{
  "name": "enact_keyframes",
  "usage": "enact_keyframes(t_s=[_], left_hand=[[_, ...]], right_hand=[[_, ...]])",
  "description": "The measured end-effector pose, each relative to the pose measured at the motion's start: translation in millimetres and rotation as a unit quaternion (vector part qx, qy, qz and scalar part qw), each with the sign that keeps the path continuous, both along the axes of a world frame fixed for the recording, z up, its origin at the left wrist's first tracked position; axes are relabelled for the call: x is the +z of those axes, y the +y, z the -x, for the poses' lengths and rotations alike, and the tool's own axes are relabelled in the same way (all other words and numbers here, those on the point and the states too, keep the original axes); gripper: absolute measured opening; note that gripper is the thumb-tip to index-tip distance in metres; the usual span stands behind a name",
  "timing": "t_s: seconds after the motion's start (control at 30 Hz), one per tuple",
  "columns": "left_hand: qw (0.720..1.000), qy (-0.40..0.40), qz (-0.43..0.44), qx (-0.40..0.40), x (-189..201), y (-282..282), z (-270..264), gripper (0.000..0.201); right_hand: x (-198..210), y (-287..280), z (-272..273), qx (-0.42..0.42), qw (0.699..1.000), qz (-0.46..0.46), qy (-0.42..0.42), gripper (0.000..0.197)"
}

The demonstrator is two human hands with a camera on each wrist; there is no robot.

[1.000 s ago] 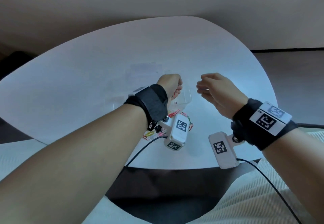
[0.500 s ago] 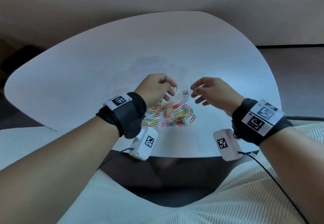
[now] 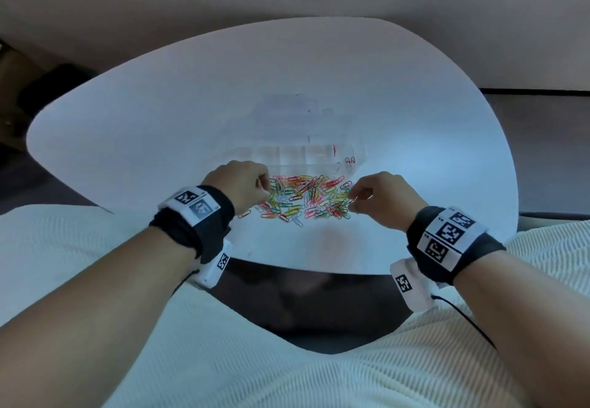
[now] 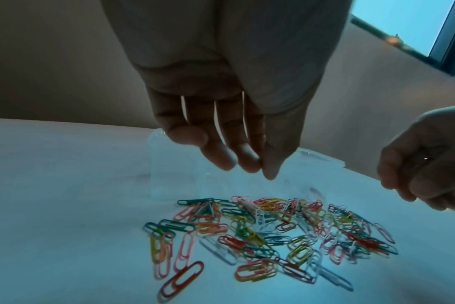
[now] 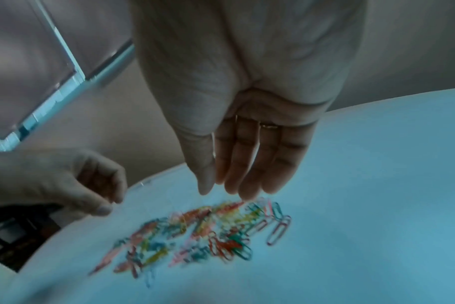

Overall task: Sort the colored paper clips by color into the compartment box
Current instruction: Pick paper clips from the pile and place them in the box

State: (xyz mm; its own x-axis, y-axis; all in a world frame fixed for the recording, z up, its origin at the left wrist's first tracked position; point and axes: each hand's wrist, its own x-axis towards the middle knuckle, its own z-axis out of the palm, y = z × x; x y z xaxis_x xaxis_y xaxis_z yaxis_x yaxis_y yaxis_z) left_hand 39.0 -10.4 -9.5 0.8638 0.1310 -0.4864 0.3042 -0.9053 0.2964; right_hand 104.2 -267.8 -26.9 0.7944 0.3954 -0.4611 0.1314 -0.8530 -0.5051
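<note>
Scene: a person sits at a white table, seen from above, both wrists in dark bands with printed markers.
Clip pile: a loose heap of paper clips in red, pink, yellow, green, blue and white lies on the table near its front edge, between the two hands. The colours are thoroughly mixed.
Compartment box: a clear plastic box with a row of small cells stands just behind the pile, its lid apparently folded open behind it.
Sorted so far: a few red clips lie in the cell at the right end of the box. The other cells look empty, though clear plastic and glare make this hard to confirm.
Left hand: the left hand hovers at the left edge of the pile, fingers hanging loosely downward and slightly parted. It holds nothing visible.
Right hand: the right hand is at the right edge of the pile, fingertips drawn together just above the clips. Whether it already pinches a clip I cannot tell; the wrist view is blurred.
Progress: barely begun, by my judgement. Nearly the whole pile remains to be sorted, and only red has a started cell.
</note>
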Motion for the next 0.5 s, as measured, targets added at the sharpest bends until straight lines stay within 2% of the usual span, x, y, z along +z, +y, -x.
enact_keyframes(t_s=[0.23, 0.33, 0.5], left_hand=[[0.997, 0.067, -0.016, -0.045, -25.1, -1.3, -6.8, 0.014], [0.997, 0.068, -0.038, -0.024, -31.5, 10.9, -6.5, 0.021], [0.993, 0.089, -0.069, 0.029, -35.0, 24.0, -5.4, 0.013]], right_hand=[[-35.6, -11.4, -9.5, -0.032, 0.998, 0.025, -0.039, 0.018], [-41.7, -13.0, -7.7, -0.034, 0.999, 0.015, -0.04, 0.018], [-45.2, -12.2, -7.2, -0.029, 0.999, 0.014, -0.04, 0.019]])
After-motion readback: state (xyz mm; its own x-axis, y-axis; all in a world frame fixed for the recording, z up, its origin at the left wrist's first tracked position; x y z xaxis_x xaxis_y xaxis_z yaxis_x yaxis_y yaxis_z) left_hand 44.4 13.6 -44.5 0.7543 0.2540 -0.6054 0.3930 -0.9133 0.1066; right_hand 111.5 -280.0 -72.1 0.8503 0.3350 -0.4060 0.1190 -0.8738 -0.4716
